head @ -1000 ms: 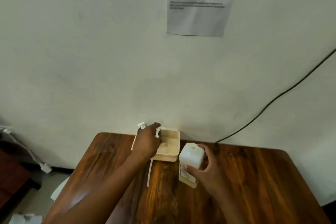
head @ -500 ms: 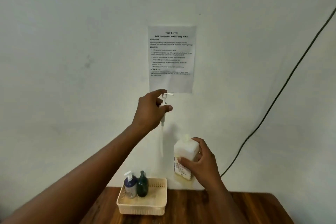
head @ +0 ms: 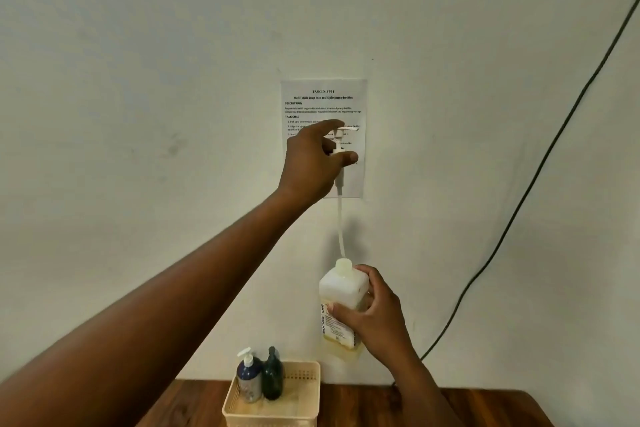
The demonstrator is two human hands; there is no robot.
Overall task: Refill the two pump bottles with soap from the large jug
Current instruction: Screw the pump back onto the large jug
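Observation:
My right hand grips a white square soap jug held up in the air, a little yellowish liquid at its bottom. High above it my left hand holds a white pump head; its long dip tube hangs down with the tip at the jug's open neck. In a cream basket on the wooden table stand a blue bottle with a white pump and a dark green bottle.
A printed task sheet is taped to the white wall behind my left hand. A black cable runs diagonally down the wall at the right. The basket sits near the table's back edge.
Both hands rose from the table: the jug was lifted off it and the pump head raised high, its tube drawn up to the jug's neck. My view tilted up.

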